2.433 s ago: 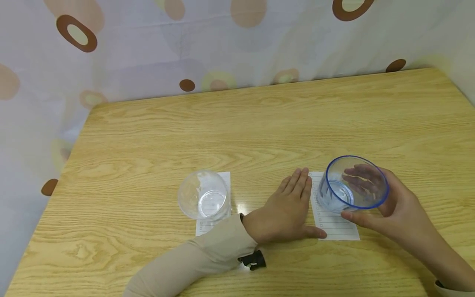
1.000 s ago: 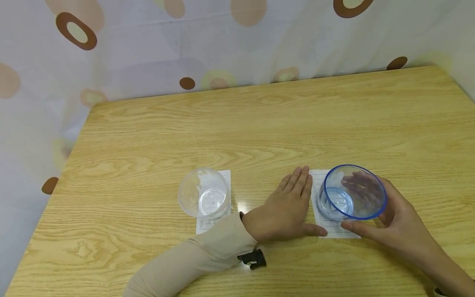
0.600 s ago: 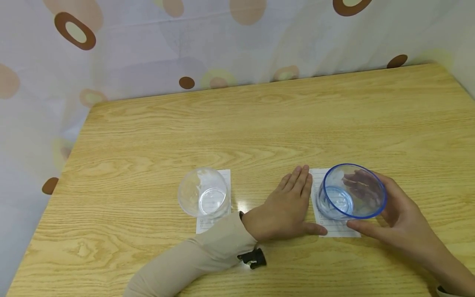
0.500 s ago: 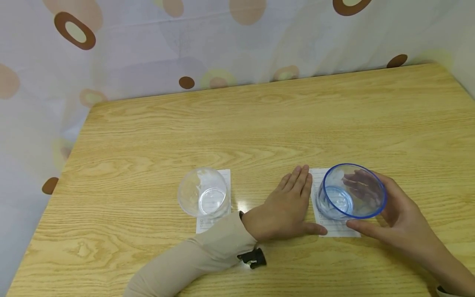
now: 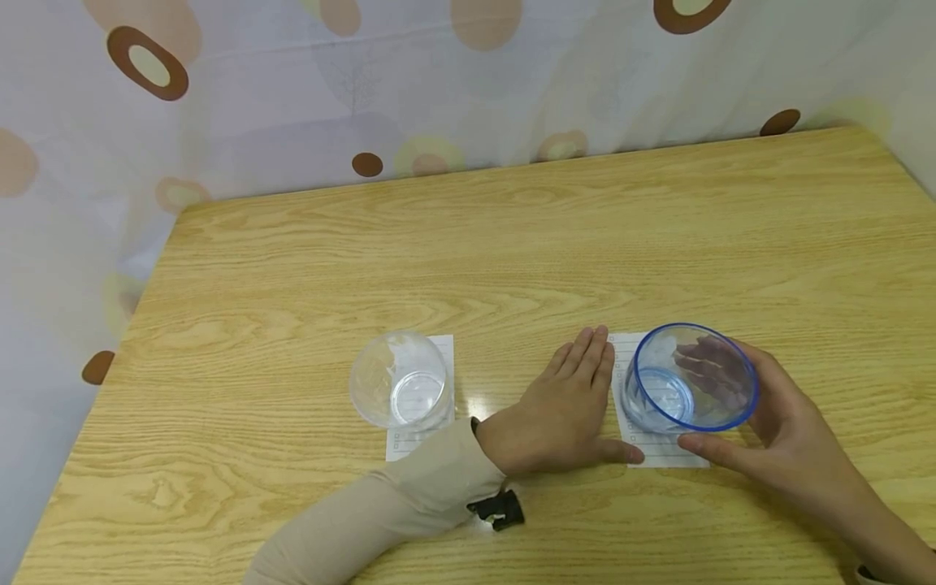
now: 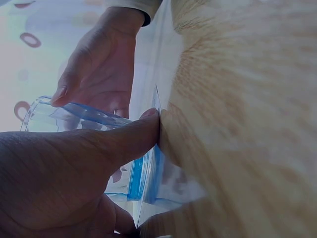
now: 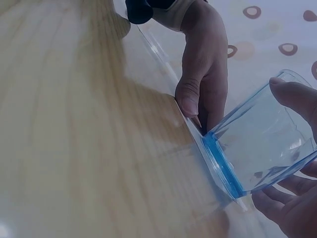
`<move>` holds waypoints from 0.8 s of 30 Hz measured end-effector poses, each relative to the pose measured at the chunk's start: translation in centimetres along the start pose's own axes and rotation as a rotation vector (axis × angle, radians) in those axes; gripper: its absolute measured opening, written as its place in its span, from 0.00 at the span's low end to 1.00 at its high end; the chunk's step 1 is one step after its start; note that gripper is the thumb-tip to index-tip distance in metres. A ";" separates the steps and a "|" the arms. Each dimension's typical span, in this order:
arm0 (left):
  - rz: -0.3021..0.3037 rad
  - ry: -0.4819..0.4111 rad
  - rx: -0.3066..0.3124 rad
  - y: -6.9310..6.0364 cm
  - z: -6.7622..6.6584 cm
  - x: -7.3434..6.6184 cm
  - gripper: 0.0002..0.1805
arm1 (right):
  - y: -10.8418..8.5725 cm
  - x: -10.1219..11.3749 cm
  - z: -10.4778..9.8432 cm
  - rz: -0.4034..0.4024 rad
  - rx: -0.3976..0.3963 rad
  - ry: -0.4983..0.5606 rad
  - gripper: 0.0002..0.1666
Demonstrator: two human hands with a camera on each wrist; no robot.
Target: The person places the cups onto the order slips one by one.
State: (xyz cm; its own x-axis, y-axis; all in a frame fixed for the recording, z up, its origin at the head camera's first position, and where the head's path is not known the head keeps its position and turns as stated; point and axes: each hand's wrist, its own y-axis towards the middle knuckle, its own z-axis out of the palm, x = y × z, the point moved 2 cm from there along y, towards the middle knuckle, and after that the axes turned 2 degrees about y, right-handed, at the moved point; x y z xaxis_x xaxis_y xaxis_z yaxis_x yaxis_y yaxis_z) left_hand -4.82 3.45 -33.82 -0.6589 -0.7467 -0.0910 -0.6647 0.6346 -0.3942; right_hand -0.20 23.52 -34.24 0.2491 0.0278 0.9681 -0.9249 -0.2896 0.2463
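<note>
In the head view, my right hand [image 5: 793,422] holds a clear cup with a blue rim [image 5: 658,410], thumb on the near side and fingers round the far side. The cup's thick blue base [image 7: 225,166] rests on a lined paper sheet [image 5: 669,455] in the right wrist view. My left hand [image 5: 559,410] lies flat with straight fingers, at that sheet's left edge. Its thumb [image 6: 136,136] touches the paper beside the cup. A second clear cup [image 5: 402,382], colourless, stands on another lined sheet [image 5: 448,357] to the left, beyond the left sleeve.
A wood-grain table [image 5: 512,244] spreads under everything. Its far and left edges meet a pale patterned curtain [image 5: 292,106]. The left forearm in a beige sleeve [image 5: 380,512] crosses in front of the left sheet, and a black strap-like piece [image 5: 499,510] sits under the wrist.
Since the earliest frame, my right hand and the blue-rimmed cup have come down a little, onto the sheet. Over the last second they have barely moved. My left hand stays in place.
</note>
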 end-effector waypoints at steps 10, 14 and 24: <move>-0.006 -0.009 0.003 0.0 0.1 0.1 0.61 | 0.3 0.0 0.0 -0.019 0.022 0.021 0.56; -0.009 -0.013 0.000 0.0 0.0 0.1 0.61 | 0.4 -0.1 0.0 -0.015 0.026 0.016 0.56; -0.016 -0.030 -0.023 -0.1 -0.1 0.1 0.58 | 0.1 0.0 0.0 0.025 -0.001 -0.034 0.58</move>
State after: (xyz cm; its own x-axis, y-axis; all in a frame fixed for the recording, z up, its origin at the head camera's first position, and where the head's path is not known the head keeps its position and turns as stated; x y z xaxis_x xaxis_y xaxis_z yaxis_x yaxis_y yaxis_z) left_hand -4.85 3.37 -33.69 -0.6376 -0.7622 -0.1121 -0.6834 0.6268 -0.3743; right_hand -0.31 23.50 -34.27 0.2357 -0.0114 0.9718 -0.9313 -0.2885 0.2225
